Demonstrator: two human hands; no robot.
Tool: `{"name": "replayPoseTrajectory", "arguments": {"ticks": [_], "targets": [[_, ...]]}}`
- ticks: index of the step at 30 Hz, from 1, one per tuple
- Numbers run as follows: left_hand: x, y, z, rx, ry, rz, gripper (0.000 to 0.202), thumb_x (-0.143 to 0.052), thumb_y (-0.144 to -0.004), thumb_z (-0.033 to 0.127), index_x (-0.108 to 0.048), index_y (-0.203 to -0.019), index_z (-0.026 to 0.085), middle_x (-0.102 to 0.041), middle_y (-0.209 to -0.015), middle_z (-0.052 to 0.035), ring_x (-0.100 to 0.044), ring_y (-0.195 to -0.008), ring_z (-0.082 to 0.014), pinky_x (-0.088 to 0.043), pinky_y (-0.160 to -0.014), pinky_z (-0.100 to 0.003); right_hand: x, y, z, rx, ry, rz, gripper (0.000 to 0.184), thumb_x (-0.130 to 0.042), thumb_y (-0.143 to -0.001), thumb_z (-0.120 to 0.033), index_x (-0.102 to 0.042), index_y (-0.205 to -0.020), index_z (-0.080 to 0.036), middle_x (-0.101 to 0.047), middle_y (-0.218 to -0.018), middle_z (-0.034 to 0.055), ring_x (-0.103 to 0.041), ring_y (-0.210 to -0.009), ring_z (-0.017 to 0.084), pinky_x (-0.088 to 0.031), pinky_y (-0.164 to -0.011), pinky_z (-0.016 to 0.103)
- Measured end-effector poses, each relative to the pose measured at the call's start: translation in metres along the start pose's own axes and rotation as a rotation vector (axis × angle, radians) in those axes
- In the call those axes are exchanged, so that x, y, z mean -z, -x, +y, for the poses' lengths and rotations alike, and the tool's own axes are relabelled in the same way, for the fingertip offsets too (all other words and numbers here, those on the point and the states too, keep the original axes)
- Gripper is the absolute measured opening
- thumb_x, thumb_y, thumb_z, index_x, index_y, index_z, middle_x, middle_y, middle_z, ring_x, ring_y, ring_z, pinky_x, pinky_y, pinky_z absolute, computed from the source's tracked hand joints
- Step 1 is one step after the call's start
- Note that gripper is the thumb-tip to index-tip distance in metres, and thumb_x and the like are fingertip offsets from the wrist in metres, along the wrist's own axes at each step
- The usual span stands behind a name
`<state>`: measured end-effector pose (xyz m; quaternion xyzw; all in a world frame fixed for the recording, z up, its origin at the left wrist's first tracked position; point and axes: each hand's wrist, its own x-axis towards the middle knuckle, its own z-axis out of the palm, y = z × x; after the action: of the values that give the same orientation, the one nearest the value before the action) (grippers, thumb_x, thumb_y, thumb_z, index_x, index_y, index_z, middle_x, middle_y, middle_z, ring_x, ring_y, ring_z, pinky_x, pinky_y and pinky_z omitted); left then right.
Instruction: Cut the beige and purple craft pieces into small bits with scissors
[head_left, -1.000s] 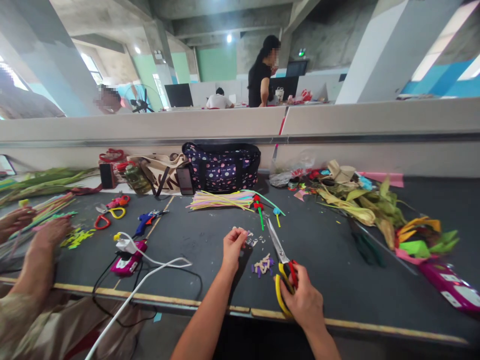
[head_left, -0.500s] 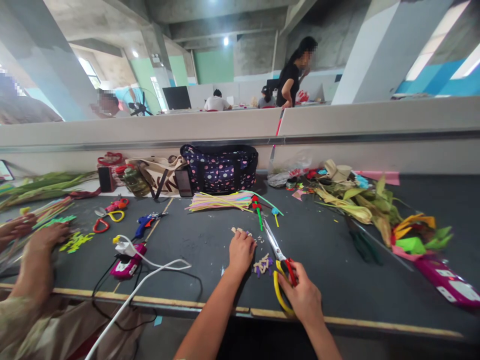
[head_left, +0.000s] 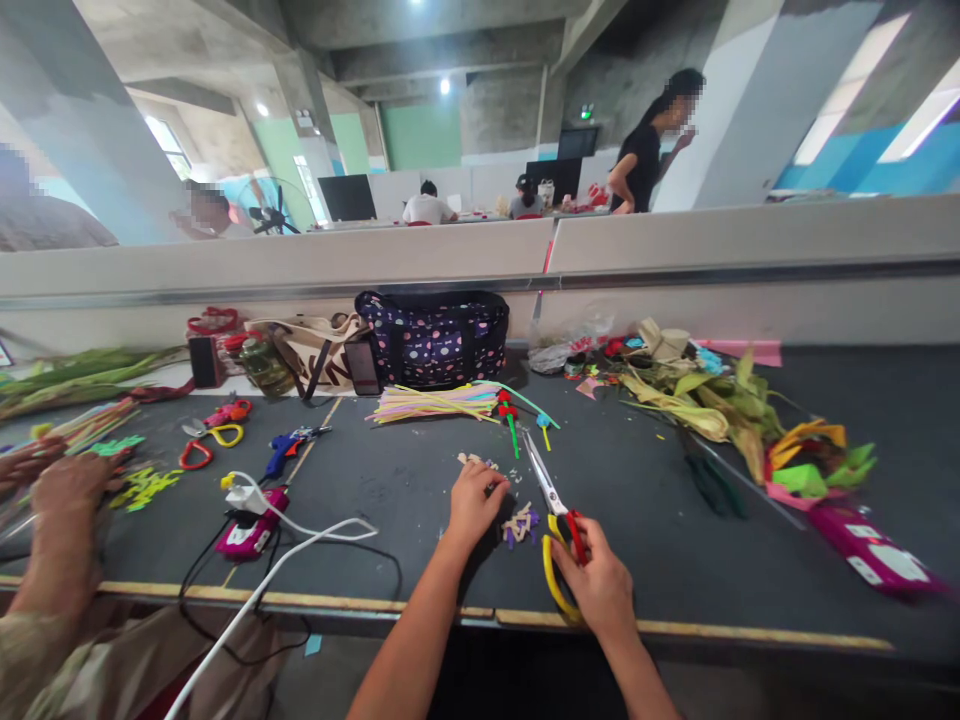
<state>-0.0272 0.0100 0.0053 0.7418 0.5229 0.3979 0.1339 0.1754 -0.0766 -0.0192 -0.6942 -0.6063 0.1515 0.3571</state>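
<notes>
My right hand [head_left: 604, 580] grips scissors [head_left: 551, 485] by their red and yellow handles. The blades are nearly together and point away from me, toward the bundle of pipe cleaners. My left hand [head_left: 477, 498] is over the tabletop with its fingers curled and the thumb near the fingertips; whatever they pinch, if anything, is hidden. Just beyond its knuckles lie beige cut bits [head_left: 471, 459], partly covered. A small pile of beige and purple short pieces [head_left: 519, 524] is between my two hands. Behind them are red beads on a green stem [head_left: 512, 425] and a small blue-topped yellow stem [head_left: 544, 428].
A bundle of pastel pipe cleaners [head_left: 435, 402] lies before a patterned bag [head_left: 442, 338]. To the left are a glue gun [head_left: 285, 452], a magenta power strip [head_left: 251, 535] with a white cable and a co-worker's hands [head_left: 67, 485]. Dried husks [head_left: 697, 410] and pliers [head_left: 712, 478] are right.
My left hand has lifted slightly, with thumb and fingers now curled toward each other. The scissors stay in my right hand. The view has shifted slightly; a person in the background has walked right.
</notes>
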Motion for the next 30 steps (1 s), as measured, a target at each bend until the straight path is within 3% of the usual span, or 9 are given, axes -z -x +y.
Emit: {"name": "replayPoseTrajectory", "arguments": {"ticks": [4, 12, 17, 22, 25, 30], "targets": [[0.000, 0.002, 0.007, -0.082, 0.065, -0.114, 0.012, -0.059, -0.083, 0.025, -0.069, -0.079, 0.021, -0.063, -0.078, -0.0037, -0.054, -0.084, -0.0189, -0.040, -0.080, -0.032, 0.000, 0.001, -0.001, -0.006, -0.004, 0.007, 0.055, -0.047, -0.078, -0.069, -0.056, -0.106, -0.023, -0.067, -0.075, 0.0005, -0.066, -0.066, 0.019, -0.045, -0.058, 0.026], [-0.003, 0.005, 0.010, -0.230, -0.090, -0.297, 0.018, -0.064, -0.081, 0.036, -0.071, -0.080, 0.020, -0.063, -0.080, -0.0058, -0.051, -0.083, -0.0206, -0.038, -0.079, -0.033, -0.001, 0.000, 0.000, 0.014, 0.022, 0.014, 0.053, -0.048, -0.079, -0.069, -0.056, -0.105, -0.024, -0.067, -0.075, -0.0001, -0.066, -0.066, 0.019, -0.044, -0.058, 0.026], [-0.003, 0.006, 0.009, -0.201, -0.016, -0.310, 0.014, -0.064, -0.081, 0.033, -0.072, -0.080, 0.021, -0.066, -0.080, -0.0053, -0.053, -0.083, -0.0200, -0.038, -0.078, -0.031, -0.001, 0.000, -0.001, 0.010, 0.024, 0.005, 0.054, -0.047, -0.079, -0.069, -0.055, -0.106, -0.024, -0.068, -0.077, 0.0010, -0.067, -0.068, 0.021, -0.045, -0.059, 0.027], [-0.003, 0.007, 0.008, -0.069, 0.167, -0.327, 0.008, -0.067, -0.079, 0.029, -0.072, -0.078, 0.023, -0.070, -0.078, -0.0021, -0.057, -0.081, -0.0182, -0.039, -0.076, -0.029, -0.001, 0.000, -0.001, 0.005, 0.009, 0.009, 0.054, -0.048, -0.078, -0.069, -0.056, -0.106, -0.023, -0.068, -0.078, 0.0014, -0.067, -0.067, 0.020, -0.045, -0.058, 0.027], [-0.006, 0.006, 0.004, 0.011, 0.262, -0.296, 0.008, -0.067, -0.077, 0.027, -0.072, -0.081, 0.023, -0.071, -0.081, -0.0023, -0.059, -0.081, -0.0179, -0.041, -0.076, -0.028, -0.001, 0.000, -0.001, 0.007, 0.011, 0.011, 0.053, -0.048, -0.078, -0.068, -0.056, -0.105, -0.023, -0.067, -0.074, 0.0003, -0.065, -0.064, 0.019, -0.044, -0.057, 0.026], [-0.010, 0.003, -0.002, 0.026, 0.436, -0.220, 0.016, -0.062, -0.082, 0.030, -0.072, -0.089, 0.019, -0.069, -0.083, -0.0055, -0.059, -0.083, -0.0184, -0.042, -0.079, -0.030, -0.003, 0.001, 0.001, 0.017, 0.011, 0.017, 0.052, -0.048, -0.079, -0.067, -0.056, -0.106, -0.024, -0.067, -0.075, 0.0002, -0.066, -0.065, 0.018, -0.044, -0.057, 0.025]]}}
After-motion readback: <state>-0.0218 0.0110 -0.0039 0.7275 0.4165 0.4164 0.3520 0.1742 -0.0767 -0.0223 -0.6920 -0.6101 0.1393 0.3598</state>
